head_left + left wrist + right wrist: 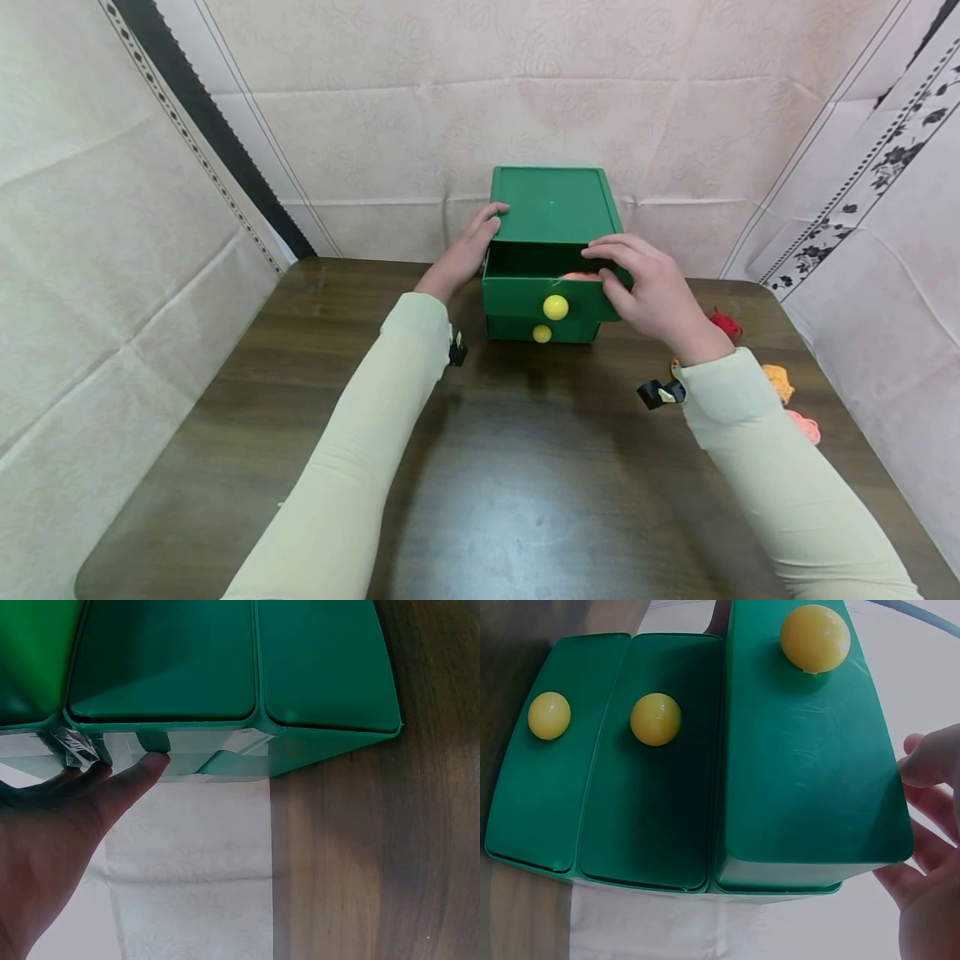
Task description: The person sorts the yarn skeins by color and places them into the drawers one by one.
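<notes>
**Steady on the left, reaching over on the right**

We found the green drawer box (555, 200) towards the worktop's (525, 508) far edge, with its top drawer (517, 297) drawn out and its middle drawer (645, 810) and bottom drawer (536, 795) pushed in. The left hand (467, 250) rested against the box's left side with its fingers extended; we took this for bracing, so that so light-looking a box would not slide or tip.

The right hand (647, 282) arched over the top drawer's right rim, its fingers parted and loosely bent, and we saw nothing between them. The drawer stood out far enough, we judged, to give those fingers room from above. Inside, just beside the fingertips, we could see part of a pinkish thing (581, 276), mostly hidden by the drawer front.

The box thus lay between the two hands, touching the left; the right was at the rim, above the drawer's front right corner. A red bundle (725, 325), a yellow bundle (778, 383) and a pink bundle (805, 426) lay along the worktop's right edge, partly behind the right forearm, where we supposed that arm could reach them easily.
</notes>
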Action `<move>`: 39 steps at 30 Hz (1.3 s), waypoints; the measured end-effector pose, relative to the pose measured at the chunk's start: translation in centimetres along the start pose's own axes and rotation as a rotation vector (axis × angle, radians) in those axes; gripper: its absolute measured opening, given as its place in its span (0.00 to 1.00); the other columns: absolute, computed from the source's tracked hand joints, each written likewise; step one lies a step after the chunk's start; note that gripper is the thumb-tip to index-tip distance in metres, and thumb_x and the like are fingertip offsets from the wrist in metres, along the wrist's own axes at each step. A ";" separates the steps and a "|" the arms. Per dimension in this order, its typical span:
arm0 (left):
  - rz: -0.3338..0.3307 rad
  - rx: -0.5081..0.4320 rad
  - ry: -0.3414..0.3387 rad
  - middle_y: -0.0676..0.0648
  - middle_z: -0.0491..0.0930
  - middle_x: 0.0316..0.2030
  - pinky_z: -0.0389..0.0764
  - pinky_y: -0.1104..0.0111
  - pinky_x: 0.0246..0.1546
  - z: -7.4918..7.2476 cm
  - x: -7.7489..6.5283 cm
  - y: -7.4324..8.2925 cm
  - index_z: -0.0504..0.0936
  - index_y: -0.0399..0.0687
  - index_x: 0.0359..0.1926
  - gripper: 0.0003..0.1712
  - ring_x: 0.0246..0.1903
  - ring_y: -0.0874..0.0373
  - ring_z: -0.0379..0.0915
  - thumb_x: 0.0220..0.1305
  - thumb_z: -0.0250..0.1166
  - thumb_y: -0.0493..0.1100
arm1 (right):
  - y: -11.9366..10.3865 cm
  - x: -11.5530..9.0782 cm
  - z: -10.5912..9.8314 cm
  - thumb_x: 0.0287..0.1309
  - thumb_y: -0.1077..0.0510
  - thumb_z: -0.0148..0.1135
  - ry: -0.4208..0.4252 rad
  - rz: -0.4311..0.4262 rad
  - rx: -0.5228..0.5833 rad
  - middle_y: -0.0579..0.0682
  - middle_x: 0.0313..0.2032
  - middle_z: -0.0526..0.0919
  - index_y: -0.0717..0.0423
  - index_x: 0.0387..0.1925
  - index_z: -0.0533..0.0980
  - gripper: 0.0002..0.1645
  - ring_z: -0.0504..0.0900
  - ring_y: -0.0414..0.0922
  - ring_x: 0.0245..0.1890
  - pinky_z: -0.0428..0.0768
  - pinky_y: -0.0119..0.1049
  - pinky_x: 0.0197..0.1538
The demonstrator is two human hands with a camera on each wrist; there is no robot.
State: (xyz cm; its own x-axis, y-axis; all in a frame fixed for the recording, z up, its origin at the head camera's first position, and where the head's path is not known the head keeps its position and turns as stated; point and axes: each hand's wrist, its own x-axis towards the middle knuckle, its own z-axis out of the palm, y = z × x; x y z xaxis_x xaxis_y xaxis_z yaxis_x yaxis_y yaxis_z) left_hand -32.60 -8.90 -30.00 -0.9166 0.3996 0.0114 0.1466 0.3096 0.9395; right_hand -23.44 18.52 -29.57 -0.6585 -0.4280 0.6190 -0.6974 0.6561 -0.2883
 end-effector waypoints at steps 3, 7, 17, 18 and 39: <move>0.005 -0.001 0.000 0.51 0.45 0.75 0.53 0.51 0.71 0.1 0.0 0.1 0.52 0.68 0.73 0.26 0.73 0.53 0.46 0.77 0.34 0.58 | 0.1 -0.2 0.0 0.62 0.65 0.59 0.004 0.013 -0.001 0.52 0.55 0.79 0.55 0.52 0.79 0.17 0.76 0.49 0.56 0.75 0.50 0.59; 0.001 0.010 0.002 0.51 0.45 0.76 0.53 0.51 0.71 0.1 0.0 0.2 0.52 0.67 0.73 0.27 0.73 0.53 0.46 0.77 0.34 0.58 | 0.2 -0.5 -0.1 0.63 0.64 0.58 0.018 0.030 -0.010 0.52 0.54 0.79 0.55 0.52 0.79 0.16 0.76 0.49 0.56 0.75 0.50 0.58; -0.009 -0.020 -0.005 0.49 0.45 0.76 0.58 0.50 0.69 0.1 0.1 0.2 0.52 0.67 0.73 0.26 0.72 0.50 0.49 0.77 0.34 0.57 | 0.5 -1.3 -0.6 0.63 0.63 0.58 0.075 0.076 -0.029 0.53 0.55 0.80 0.54 0.54 0.79 0.17 0.77 0.50 0.56 0.79 0.49 0.52; -0.009 -0.023 -0.005 0.50 0.44 0.76 0.58 0.50 0.69 0.1 0.1 0.2 0.52 0.67 0.73 0.26 0.72 0.50 0.49 0.77 0.34 0.57 | 0.6 -1.4 -0.6 0.63 0.63 0.58 0.080 0.075 -0.027 0.53 0.55 0.80 0.54 0.53 0.79 0.17 0.77 0.50 0.57 0.77 0.50 0.55; -0.003 -0.012 0.006 0.51 0.45 0.76 0.56 0.52 0.70 0.0 0.2 0.1 0.53 0.67 0.73 0.26 0.72 0.53 0.47 0.77 0.35 0.57 | 1.6 -3.1 -2.0 0.61 0.65 0.59 0.106 0.098 -0.047 0.53 0.53 0.81 0.53 0.54 0.79 0.19 0.78 0.51 0.54 0.75 0.53 0.56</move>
State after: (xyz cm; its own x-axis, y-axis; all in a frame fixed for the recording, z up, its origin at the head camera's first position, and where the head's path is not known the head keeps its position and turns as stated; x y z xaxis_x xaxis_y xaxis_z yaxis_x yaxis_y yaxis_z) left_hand -32.76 -8.77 -29.87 -0.9194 0.3932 0.0105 0.1393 0.3006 0.9435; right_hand -21.97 22.17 -30.49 -0.6874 -0.2938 0.6642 -0.6158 0.7207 -0.3184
